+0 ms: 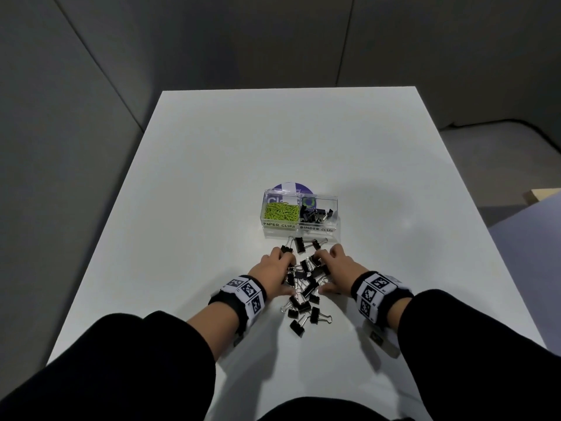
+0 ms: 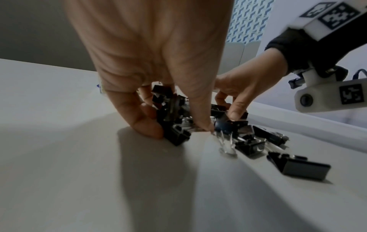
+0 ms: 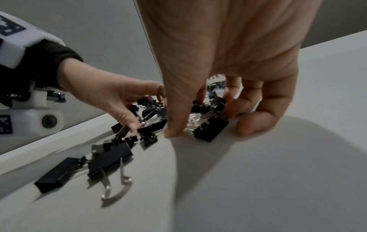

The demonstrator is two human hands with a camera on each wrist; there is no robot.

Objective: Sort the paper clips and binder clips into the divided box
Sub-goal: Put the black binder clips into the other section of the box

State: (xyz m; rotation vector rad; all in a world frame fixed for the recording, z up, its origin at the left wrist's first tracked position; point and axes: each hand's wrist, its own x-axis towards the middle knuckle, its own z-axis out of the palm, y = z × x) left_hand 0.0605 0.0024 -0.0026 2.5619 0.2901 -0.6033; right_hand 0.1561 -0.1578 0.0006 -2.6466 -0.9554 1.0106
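A clear divided box (image 1: 335, 221) stands mid-table. Green paper clips (image 1: 280, 211) fill its left compartment, labelled PAPER CLIPS. Several black binder clips (image 1: 317, 214) lie in the right one, labelled BINDER CLIPS. A pile of black binder clips (image 1: 306, 281) lies on the white table just in front of the box. My left hand (image 1: 285, 268) (image 2: 176, 125) curls its fingers and thumb round a clump on the pile's left side. My right hand (image 1: 323, 268) (image 3: 210, 127) grips another clump on the right side, thumb and fingers pressed to the table.
Loose binder clips lie between the pile and the box (image 1: 303, 243) and nearer to me (image 1: 303, 314). A purple round disc (image 1: 290, 186) shows behind the box. The white table (image 1: 212, 177) ends in edges left, right and far. A pale wooden piece (image 1: 543, 196) sits off to the right.
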